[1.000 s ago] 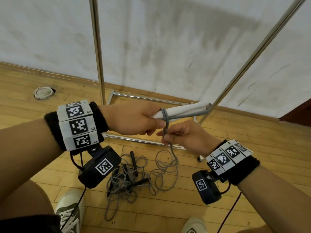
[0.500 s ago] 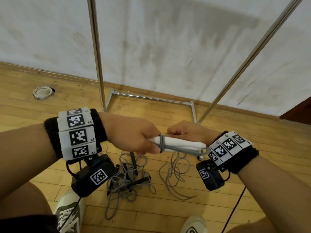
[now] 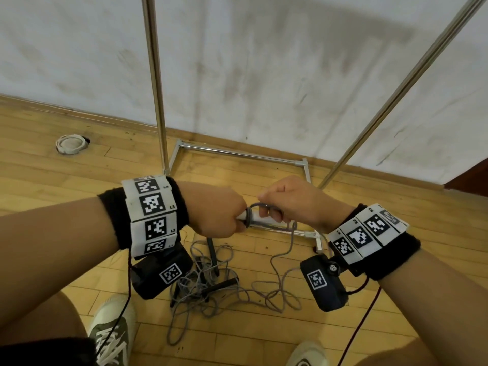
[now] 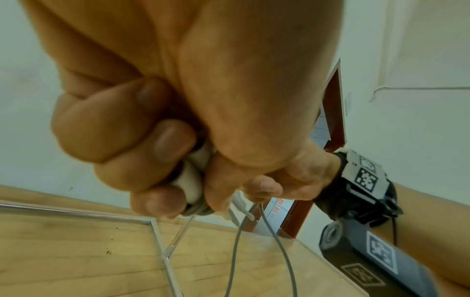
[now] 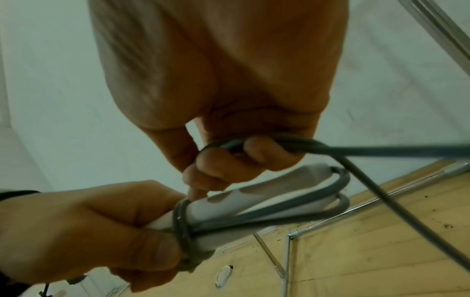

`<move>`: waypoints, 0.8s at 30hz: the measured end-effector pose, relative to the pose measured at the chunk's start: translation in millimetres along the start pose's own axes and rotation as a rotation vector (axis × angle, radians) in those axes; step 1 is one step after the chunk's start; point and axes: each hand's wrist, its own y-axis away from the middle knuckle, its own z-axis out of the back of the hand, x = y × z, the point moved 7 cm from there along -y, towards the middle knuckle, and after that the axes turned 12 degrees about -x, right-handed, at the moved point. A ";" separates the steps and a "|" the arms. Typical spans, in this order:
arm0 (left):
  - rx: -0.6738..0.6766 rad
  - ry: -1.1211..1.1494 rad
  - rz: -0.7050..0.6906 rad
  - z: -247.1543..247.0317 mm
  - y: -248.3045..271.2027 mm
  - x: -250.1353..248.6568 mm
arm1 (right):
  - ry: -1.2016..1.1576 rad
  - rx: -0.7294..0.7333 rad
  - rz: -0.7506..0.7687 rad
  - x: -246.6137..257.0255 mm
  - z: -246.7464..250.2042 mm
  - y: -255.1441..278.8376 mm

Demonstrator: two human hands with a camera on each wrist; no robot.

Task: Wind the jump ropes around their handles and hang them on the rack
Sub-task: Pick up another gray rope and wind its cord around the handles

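Note:
My left hand (image 3: 224, 217) grips one end of the white jump rope handles (image 3: 261, 220), which lie roughly level between my hands. Grey rope (image 5: 180, 223) is looped around them next to my left fingers (image 5: 152, 247). My right hand (image 3: 293, 204) sits just above the handles and pinches the grey rope (image 5: 279, 146) in curled fingers. A rope loop (image 3: 260, 206) arcs between both hands. The loose rope (image 3: 280, 262) hangs down to the floor. In the left wrist view the white handles (image 4: 190, 180) show between my fingers, with two grey strands (image 4: 254, 241) dropping below.
A tangle of grey ropes with black handles (image 3: 208, 281) lies on the wooden floor below my hands. The metal rack stands ahead: upright pole (image 3: 155, 83), slanted pole (image 3: 396, 88), base frame (image 3: 243, 154). A white ring (image 3: 71, 143) lies at left. My shoes (image 3: 111, 331) are at the bottom.
The handles came down from pointing up-right to level. My right hand moved from under them to above them, carrying the rope over and around. More rope has lifted off the floor.

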 end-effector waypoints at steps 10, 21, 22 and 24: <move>-0.411 0.097 0.095 40.6 -3.5 25.8 | -0.318 -0.051 0.026 9.3 4.4 2.7; -0.516 0.308 -0.054 55.6 15.1 8.4 | -0.221 0.019 0.029 -2.4 -9.2 17.7; -0.510 0.311 -0.069 55.8 16.9 5.6 | -0.257 0.044 0.035 -2.2 -8.4 20.0; -0.490 0.318 -0.100 55.8 19.5 -0.1 | -0.292 0.083 0.048 -6.0 -6.4 23.3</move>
